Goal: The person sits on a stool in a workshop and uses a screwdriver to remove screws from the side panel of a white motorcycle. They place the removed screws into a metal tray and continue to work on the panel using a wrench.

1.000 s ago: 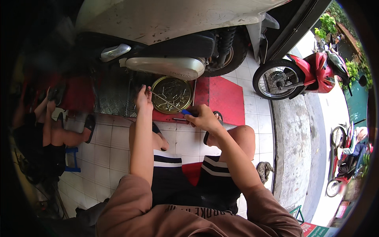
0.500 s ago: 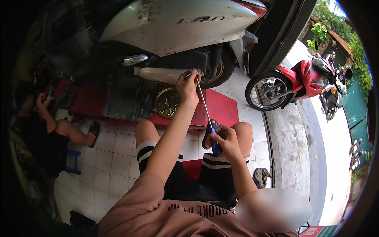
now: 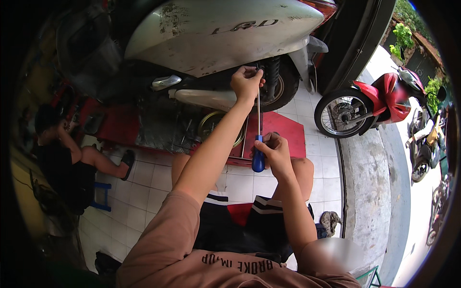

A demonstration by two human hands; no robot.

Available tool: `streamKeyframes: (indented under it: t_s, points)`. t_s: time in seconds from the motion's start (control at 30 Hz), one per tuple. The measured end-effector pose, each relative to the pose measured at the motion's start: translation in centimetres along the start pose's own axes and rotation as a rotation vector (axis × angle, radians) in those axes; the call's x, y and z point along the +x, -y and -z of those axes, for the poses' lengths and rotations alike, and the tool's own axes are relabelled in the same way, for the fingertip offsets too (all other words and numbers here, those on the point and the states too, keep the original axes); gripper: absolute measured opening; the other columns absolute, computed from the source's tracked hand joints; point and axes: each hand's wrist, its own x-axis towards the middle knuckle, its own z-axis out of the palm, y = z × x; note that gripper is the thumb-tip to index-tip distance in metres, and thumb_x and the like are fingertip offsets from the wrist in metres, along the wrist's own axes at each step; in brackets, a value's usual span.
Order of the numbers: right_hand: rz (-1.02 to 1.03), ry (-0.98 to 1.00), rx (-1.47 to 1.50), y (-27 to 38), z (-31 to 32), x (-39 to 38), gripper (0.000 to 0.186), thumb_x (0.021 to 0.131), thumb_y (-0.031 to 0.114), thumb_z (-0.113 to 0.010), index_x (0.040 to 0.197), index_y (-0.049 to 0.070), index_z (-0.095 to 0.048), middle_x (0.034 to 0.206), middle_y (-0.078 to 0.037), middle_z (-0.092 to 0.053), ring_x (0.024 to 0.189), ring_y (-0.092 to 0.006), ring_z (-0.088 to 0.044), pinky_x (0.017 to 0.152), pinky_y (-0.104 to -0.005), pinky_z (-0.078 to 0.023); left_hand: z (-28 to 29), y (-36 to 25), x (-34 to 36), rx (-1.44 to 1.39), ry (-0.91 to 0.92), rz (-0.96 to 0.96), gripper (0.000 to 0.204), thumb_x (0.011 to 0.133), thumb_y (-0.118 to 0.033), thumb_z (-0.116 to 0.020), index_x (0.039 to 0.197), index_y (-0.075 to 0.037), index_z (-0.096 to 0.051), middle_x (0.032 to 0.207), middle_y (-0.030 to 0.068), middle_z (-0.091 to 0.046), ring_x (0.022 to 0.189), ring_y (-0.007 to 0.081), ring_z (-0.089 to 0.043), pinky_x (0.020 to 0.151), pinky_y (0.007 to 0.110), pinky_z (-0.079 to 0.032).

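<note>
My right hand (image 3: 273, 153) grips the blue handle (image 3: 258, 158) of a long screwdriver, whose steel shaft (image 3: 259, 115) points up toward the rear of a silver-white scooter (image 3: 192, 33). My left hand (image 3: 247, 84) has its fingers closed around the upper end of that shaft, beside the black rear shock absorber (image 3: 273, 65); the tip is hidden there. Below the scooter's silver side casing (image 3: 201, 100), a round gold-coloured tray (image 3: 211, 122) lies on the red stand, partly hidden behind my left forearm.
A red stand (image 3: 283, 139) carries the scooter. At left, another person (image 3: 57, 149) sits by a blue stool (image 3: 101, 194). A red motorbike (image 3: 384, 96) stands at right beside a concrete step (image 3: 360, 192); parked bikes (image 3: 422, 144) line the street. A rag (image 3: 330, 222) lies on the tiles.
Both my hands have lifted the screwdriver from over the round tray toward the rear shock absorber. It has turned from slanting to upright in the picture.
</note>
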Motion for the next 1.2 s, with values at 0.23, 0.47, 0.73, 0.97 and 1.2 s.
streamKeyframes:
  t_s: [0.23,0.47,0.73,0.97,1.2]
  points:
    - [-0.033,0.006,0.074,2.5,-0.2,2.1,0.016,0.085,0.008,-0.067,0.081,0.0,-0.055,0.07,-0.011,-0.065,0.06,-0.0156,-0.065,0.055,-0.0235,-0.049,-0.9,2.4,1.8,0.341,-0.013,-0.142,0.02,0.08,-0.004,-0.069,0.097,0.006,-0.064,0.066,0.0089,-0.067,0.049,0.0127,-0.063,0.045,0.024,-0.049]
    - [-0.039,-0.023,0.08,2.9,0.3,2.7,0.017,0.084,0.01,-0.068,0.081,0.0,-0.055,0.069,-0.012,-0.065,0.06,-0.0156,-0.065,0.055,-0.0232,-0.049,-0.8,3.1,2.3,0.397,-0.015,-0.175,0.022,0.079,-0.005,-0.069,0.098,0.005,-0.065,0.061,0.0096,-0.066,0.048,0.0146,-0.064,0.047,0.027,-0.049]
    - [-0.111,0.056,0.344,2.3,-1.0,3.5,0.017,0.086,0.011,-0.067,0.085,-0.001,-0.054,0.073,-0.012,-0.064,0.062,-0.019,-0.066,0.054,-0.0242,-0.05,0.4,2.0,2.8,0.531,0.131,-0.16,0.031,0.083,-0.016,-0.068,0.107,0.003,-0.065,0.061,0.0081,-0.066,0.05,0.0126,-0.064,0.049,0.026,-0.048]
    - [-0.128,0.139,0.502,3.2,-2.1,4.1,0.022,0.09,0.019,-0.062,0.094,-0.002,-0.055,0.082,-0.013,-0.064,0.076,-0.02,-0.067,0.07,-0.0292,-0.054,3.8,0.8,-0.4,0.281,0.217,0.023,0.029,0.093,-0.023,-0.059,0.11,0.0,-0.062,0.068,0.0051,-0.064,0.054,0.0123,-0.061,0.047,0.024,-0.047]
    - [-0.138,0.546,0.677,2.2,-1.2,6.7,0.029,0.091,0.024,-0.059,0.109,0.001,-0.056,0.097,-0.011,-0.066,0.09,-0.0201,-0.064,0.085,-0.0341,-0.05,12.2,-4.9,-13.4,0.277,0.28,0.428,0.058,0.099,-0.053,-0.033,0.068,-0.008,-0.056,0.056,-0.0001,-0.054,0.044,0.0076,-0.05,0.039,0.019,-0.033]
